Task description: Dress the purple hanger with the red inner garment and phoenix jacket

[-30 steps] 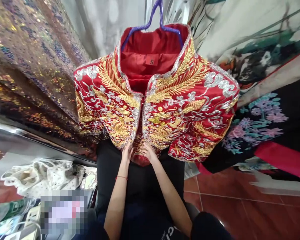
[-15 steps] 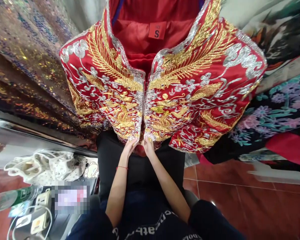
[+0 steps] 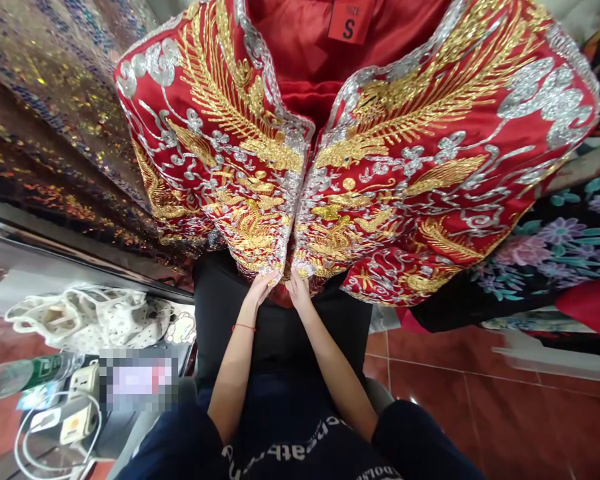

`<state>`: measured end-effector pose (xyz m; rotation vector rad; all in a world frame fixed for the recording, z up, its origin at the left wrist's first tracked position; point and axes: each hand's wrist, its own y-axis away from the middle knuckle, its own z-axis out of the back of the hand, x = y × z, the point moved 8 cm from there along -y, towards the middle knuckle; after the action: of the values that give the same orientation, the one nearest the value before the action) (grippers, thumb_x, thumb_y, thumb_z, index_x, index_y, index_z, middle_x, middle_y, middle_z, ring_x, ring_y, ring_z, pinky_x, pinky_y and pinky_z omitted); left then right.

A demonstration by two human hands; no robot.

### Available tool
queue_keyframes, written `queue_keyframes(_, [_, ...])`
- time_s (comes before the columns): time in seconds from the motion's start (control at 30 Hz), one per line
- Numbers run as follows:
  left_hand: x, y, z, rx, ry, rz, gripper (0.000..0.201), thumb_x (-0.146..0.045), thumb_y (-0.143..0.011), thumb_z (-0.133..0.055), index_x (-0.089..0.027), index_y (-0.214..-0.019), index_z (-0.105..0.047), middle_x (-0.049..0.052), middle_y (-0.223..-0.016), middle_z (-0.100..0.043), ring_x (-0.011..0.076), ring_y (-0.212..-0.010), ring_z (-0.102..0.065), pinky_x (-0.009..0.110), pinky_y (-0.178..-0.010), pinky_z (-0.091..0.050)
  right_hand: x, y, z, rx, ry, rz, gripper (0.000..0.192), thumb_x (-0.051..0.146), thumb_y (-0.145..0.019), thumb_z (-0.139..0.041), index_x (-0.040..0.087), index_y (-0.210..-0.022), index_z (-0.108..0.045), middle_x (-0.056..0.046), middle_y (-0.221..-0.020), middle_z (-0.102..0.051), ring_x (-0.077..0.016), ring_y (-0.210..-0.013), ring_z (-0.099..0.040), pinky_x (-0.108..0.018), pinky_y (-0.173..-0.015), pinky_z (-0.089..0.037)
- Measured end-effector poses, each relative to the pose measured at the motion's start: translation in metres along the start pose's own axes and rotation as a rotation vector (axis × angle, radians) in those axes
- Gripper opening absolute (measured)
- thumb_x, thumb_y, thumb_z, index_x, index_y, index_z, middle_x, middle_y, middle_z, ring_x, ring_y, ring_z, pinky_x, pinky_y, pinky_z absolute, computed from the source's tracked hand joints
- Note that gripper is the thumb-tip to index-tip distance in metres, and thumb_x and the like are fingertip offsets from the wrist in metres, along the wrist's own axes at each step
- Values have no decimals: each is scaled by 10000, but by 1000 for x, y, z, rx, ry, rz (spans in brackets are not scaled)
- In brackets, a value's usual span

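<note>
Left hand (image 3: 261,287) and right hand (image 3: 299,288) sit side by side, each pinching one bottom front edge of the red jacket (image 3: 360,167), which hangs directly ahead over a black skirt (image 3: 280,333); the fingertips are partly buried in the hem, so the exact grip is hard to make out. The collar top and hanger are cut off by the frame edge. Against the earlier frame, the jacket fills more of the view, its S tag (image 3: 349,21) sits higher, and the hands have closed together.

Bare forearms emerge from dark navy sleeves, a thin red string bracelet (image 3: 243,327) circles the left wrist, and white lettering crosses the dark top.
</note>
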<state>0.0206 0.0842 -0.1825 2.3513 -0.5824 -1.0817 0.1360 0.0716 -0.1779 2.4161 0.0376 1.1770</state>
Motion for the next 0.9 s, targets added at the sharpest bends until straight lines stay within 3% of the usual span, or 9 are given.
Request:
queue_keyframes(0.23, [6,-2,1,30,-14,11,337,-74,-673,-827,-98,-998,-741,120,-1006,-781,233,-979,-740,413,-1122,-469,3,-1,-5,42,8,-4,290,434,-781,-743,195,-749,-583,154,-362,-243,-36,-348,-157,-240,-405,-179])
queue_keyframes(0.37, [5,-5,3,25,-18,-5,250,-115,-665,-849,-90,-886,-735,100,-888,-778,193,-853,-740,393,-1079,-492,2,0,-11,75,8,18,463,425,-691,-805,223,-584,-402,120,-425,-307,-39,-411,-282,-243,-445,-246])
queue_keyframes(0.47, [0,-7,4,17,-13,-30,233,-151,-662,-861,-103,-853,-737,80,-869,-774,163,-822,-728,344,-1037,-513,-2,2,-14,112,21,18,519,435,-652,-824,236,-583,-350,116,-446,-308,-46,-414,-288,-249,-441,-239])
queue_keyframes(0.73, [-10,-4,-1,-41,9,-148,488,-234,-518,-941,-133,-949,-735,65,-921,-773,196,-884,-723,366,-987,-513,-12,-2,-13,162,79,14,512,426,-628,-831,237,-597,-357,117,-492,-296,-41,-425,-253,-234,-428,-194])
queue_keyframes(0.9, [-12,-2,-4,-88,13,-243,635,-243,-449,-960,-161,-1026,-708,39,-946,-763,202,-957,-713,346,-979,-491,-14,-3,-8,158,125,34,448,431,-640,-818,230,-600,-420,106,-477,-385,-50,-433,-316,-240,-458,-251])
